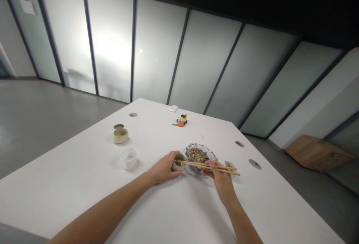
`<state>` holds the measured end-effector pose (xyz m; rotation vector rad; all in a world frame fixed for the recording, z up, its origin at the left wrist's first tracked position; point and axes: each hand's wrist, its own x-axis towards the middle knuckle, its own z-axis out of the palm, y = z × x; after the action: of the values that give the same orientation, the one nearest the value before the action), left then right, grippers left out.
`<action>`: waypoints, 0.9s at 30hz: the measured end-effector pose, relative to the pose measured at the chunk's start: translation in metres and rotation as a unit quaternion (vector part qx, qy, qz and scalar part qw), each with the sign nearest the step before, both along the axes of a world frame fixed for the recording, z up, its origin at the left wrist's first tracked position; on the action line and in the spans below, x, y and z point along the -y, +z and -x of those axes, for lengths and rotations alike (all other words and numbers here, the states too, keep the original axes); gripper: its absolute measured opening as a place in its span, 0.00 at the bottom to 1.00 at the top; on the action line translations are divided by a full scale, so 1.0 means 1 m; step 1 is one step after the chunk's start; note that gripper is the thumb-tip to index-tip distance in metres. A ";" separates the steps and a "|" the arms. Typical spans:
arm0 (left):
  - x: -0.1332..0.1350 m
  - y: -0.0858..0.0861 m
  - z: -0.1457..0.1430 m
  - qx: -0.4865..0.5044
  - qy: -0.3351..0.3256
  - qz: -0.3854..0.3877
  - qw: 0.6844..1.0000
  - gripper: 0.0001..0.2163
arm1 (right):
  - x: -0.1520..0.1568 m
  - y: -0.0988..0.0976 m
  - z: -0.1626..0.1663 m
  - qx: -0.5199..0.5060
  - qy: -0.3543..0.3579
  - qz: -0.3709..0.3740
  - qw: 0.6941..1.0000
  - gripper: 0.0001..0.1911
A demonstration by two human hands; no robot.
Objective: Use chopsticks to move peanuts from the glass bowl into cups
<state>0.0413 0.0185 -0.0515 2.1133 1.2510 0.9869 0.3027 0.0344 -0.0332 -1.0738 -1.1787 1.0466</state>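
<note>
My left hand (165, 168) is wrapped round a small ceramic cup (178, 166) that stands on the white table. A pair of wooden chopsticks (206, 165) is gripped in my right hand (220, 178). Their tips reach leftward to the mouth of the cup; whether they pinch anything there is too small to tell. Between my hands and slightly beyond them sits a clear glass bowl (209, 153) holding a heap of brownish seeds or nuts (198, 155). Partly hidden behind my right hand is another small dish (230, 164) with pale pieces in it.
Left of my hands stand a clear plastic tub (129, 158) and a yellow-green cup (120, 136). Farther back lie a yellow toy vehicle (183, 119), an orange carrot-shaped item (178, 125) and a white box (173, 108). Round grommets (255, 164) are set into the table (157, 206).
</note>
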 end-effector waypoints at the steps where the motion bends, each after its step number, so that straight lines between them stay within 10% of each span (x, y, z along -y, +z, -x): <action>1: 0.000 0.000 0.000 0.001 0.000 0.000 1.000 0.37 | 0.000 -0.001 0.000 0.004 0.007 0.002 1.000 0.25; 14: 0.001 0.002 0.000 0.006 -0.001 0.010 1.000 0.37 | 0.001 -0.007 -0.004 0.127 0.039 -0.039 0.990 0.24; 27: 0.000 0.001 0.001 -0.003 0.003 0.008 1.000 0.36 | -0.003 0.010 -0.011 -0.113 -0.012 -0.035 0.993 0.30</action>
<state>0.0403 0.0181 -0.0507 2.1029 1.2639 0.9715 0.3133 0.0376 -0.0233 -0.8889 -1.0102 1.0701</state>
